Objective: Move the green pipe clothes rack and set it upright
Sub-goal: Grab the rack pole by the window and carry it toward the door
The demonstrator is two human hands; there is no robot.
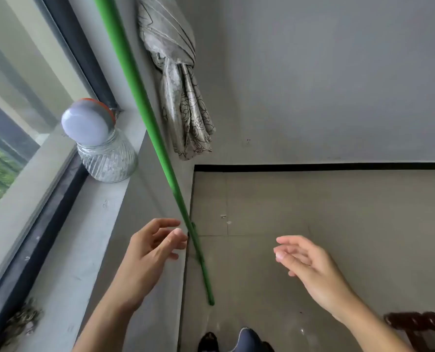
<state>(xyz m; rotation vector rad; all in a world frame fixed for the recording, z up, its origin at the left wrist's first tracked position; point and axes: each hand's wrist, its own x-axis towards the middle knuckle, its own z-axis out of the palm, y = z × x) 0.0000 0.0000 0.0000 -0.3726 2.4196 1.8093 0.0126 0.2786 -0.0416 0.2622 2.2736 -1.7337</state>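
Note:
The green pipe point(145, 107) stands nearly upright in the corner by the window. Its foot rests on the tiled floor and its top runs out of view at the upper left. It leans against the edge of the grey windowsill. My left hand point(153, 247) is open just left of the pipe's lower part, fingertips close to it but not gripping. Apart to the right, my right hand point(305, 260) hangs open over the floor and holds nothing.
A ribbed glass jar point(107, 156) with a round lamp on top stands on the grey windowsill point(89, 224). A knotted patterned curtain point(180, 92) hangs behind the pipe. Dark wooden furniture point(422, 323) sits at the lower right. My feet show at the bottom edge.

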